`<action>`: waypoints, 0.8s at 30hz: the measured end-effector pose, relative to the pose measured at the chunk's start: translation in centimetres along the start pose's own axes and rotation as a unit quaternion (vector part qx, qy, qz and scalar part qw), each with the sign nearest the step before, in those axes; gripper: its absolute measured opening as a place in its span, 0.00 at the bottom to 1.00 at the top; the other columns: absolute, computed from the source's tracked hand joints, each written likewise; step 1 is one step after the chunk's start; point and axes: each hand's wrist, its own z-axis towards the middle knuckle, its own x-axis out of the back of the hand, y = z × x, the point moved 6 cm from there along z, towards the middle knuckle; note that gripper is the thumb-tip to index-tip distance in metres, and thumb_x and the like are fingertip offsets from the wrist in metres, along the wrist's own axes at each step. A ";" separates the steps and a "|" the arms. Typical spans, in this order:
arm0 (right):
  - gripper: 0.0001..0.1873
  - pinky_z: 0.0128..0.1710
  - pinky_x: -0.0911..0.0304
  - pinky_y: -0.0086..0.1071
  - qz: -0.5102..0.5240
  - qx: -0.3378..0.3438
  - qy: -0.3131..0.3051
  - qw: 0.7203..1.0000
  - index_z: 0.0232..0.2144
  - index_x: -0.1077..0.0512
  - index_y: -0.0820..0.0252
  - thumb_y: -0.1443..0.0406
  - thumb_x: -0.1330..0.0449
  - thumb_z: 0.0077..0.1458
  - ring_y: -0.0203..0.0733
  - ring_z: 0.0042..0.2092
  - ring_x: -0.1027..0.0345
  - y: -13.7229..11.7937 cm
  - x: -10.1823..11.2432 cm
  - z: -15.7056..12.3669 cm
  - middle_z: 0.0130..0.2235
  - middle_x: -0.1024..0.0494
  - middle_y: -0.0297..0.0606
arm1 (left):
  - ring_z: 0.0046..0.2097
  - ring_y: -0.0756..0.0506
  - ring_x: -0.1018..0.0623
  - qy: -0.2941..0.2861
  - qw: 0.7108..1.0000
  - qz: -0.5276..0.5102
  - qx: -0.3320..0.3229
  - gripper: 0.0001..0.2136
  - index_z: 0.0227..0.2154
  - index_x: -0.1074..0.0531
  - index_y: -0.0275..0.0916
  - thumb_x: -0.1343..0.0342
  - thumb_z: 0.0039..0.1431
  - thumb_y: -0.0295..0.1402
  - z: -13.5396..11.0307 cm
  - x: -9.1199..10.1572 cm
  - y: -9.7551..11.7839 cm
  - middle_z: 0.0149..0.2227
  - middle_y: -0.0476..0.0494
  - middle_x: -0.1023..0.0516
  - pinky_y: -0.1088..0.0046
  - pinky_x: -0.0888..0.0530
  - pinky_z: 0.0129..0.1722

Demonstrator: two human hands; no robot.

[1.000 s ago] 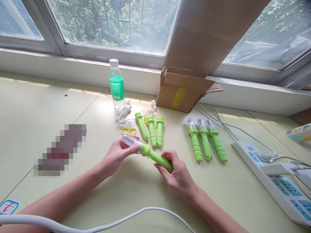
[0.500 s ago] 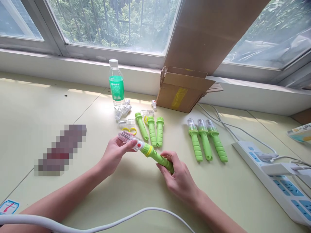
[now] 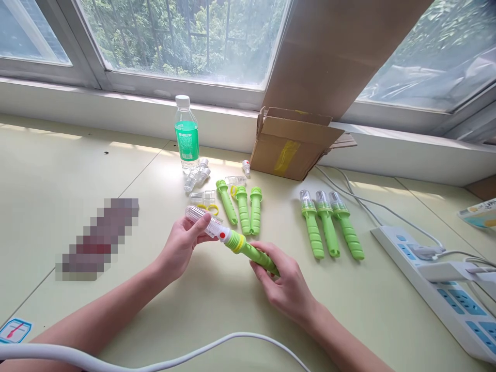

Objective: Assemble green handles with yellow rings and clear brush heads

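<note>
My left hand (image 3: 186, 243) is closed around a clear ribbed cap (image 3: 197, 213), thumb on top. My right hand (image 3: 281, 281) grips the green handle (image 3: 258, 256) of the same light stick, which slants down to the right. Between them, a white piece with a red button (image 3: 222, 235) sits in the handle's threaded end, above a yellow ring (image 3: 240, 244). The cap's lower end lies against or just beside the white piece; I cannot tell whether it still encloses it. Beyond my hands lie three green handles (image 3: 243, 209) without caps, several clear caps (image 3: 203, 197) and yellow rings (image 3: 213, 209).
Three capped light sticks (image 3: 321, 222) lie to the right, near a power strip (image 3: 437, 289) with cords. A water bottle (image 3: 186, 137) and a cardboard box (image 3: 292, 144) stand by the window. Another white piece (image 3: 246, 168) lies beside the box. A white cable (image 3: 217, 341) crosses the foreground.
The clear cap in my left hand has shifted slightly up and left, and the white piece with the red button now shows more plainly. My right hand keeps its hold on the handle.
</note>
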 end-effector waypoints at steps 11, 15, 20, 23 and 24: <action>0.17 0.24 0.38 0.26 -0.017 0.023 0.032 0.999 0.48 0.35 0.56 0.71 0.46 0.56 0.36 0.31 0.34 0.1 0.3 0.0 0.37 0.26 0.37 | 0.42 0.42 0.22 0.060 0.997 -0.019 -0.036 0.15 0.37 0.29 0.34 0.44 0.58 0.43 0.2 0.8 1.0 0.41 0.38 0.22 0.61 0.25 0.46; 0.18 0.26 0.36 0.27 -0.059 0.042 0.054 0.996 0.48 0.35 0.56 0.72 0.46 0.55 0.37 0.33 0.32 0.2 0.6 0.0 0.37 0.25 0.37 | 0.46 0.40 0.23 0.069 0.996 0.000 -0.049 0.15 0.39 0.29 0.33 0.43 0.57 0.42 0.2 0.9 1.1 0.44 0.36 0.23 0.58 0.26 0.48; 0.17 0.28 0.37 0.30 -0.095 0.051 0.068 0.992 0.48 0.34 0.57 0.72 0.45 0.56 0.38 0.31 0.32 0.2 0.7 0.0 0.35 0.26 0.37 | 0.46 0.41 0.23 0.079 0.993 0.012 -0.084 0.14 0.40 0.29 0.36 0.41 0.56 0.41 0.1 1.0 1.2 0.42 0.41 0.22 0.58 0.27 0.49; 0.17 0.29 0.36 0.30 -0.103 0.059 0.071 0.990 0.48 0.34 0.58 0.72 0.45 0.56 0.38 0.31 0.32 0.2 0.7 0.0 0.35 0.26 0.37 | 0.44 0.43 0.23 0.068 0.994 0.029 -0.083 0.13 0.39 0.29 0.37 0.41 0.56 0.41 0.1 0.9 1.0 0.39 0.42 0.22 0.62 0.27 0.47; 0.17 0.29 0.36 0.30 -0.106 0.062 0.071 0.990 0.48 0.34 0.58 0.72 0.45 0.56 0.38 0.31 0.32 0.1 0.7 0.0 0.35 0.25 0.37 | 0.44 0.43 0.23 0.061 0.994 0.036 -0.080 0.13 0.39 0.29 0.37 0.40 0.55 0.40 0.1 0.8 0.8 0.39 0.43 0.22 0.64 0.27 0.47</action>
